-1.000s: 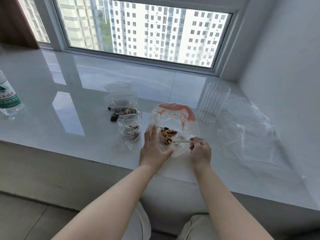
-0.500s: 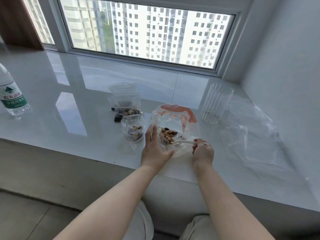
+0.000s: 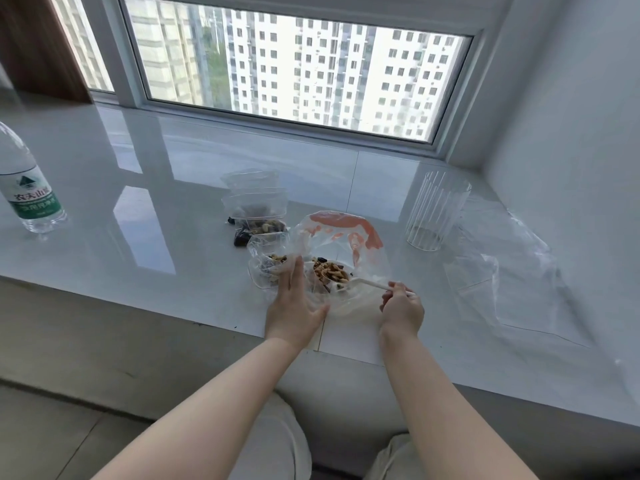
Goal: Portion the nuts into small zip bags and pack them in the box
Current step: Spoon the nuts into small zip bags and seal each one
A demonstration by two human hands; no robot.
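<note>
A large clear bag with an orange-red print [image 3: 341, 233] lies open on the white sill and holds mixed nuts [image 3: 330, 273]. My left hand [image 3: 294, 303] rests with straight fingers on the bag's left edge. My right hand [image 3: 401, 306] pinches the handle of a white plastic spoon [image 3: 360, 284], whose bowl sits among the nuts. Just left of the big bag a small zip bag [image 3: 266, 268] with nuts in it stands open. Behind it lie more small zip bags [image 3: 258, 216], some with nuts and dark fruit.
A ribbed clear cup [image 3: 434, 211] stands to the right of the big bag. Crumpled clear plastic sheeting [image 3: 509, 268] lies at the far right by the wall. A water bottle with a green label [image 3: 29, 192] stands at the far left. The sill's front edge [image 3: 138, 303] runs close to my hands.
The spoon's bowl has pushed a little deeper into the nuts. My left hand has stayed on the bag's edge. The camera has shifted slightly.
</note>
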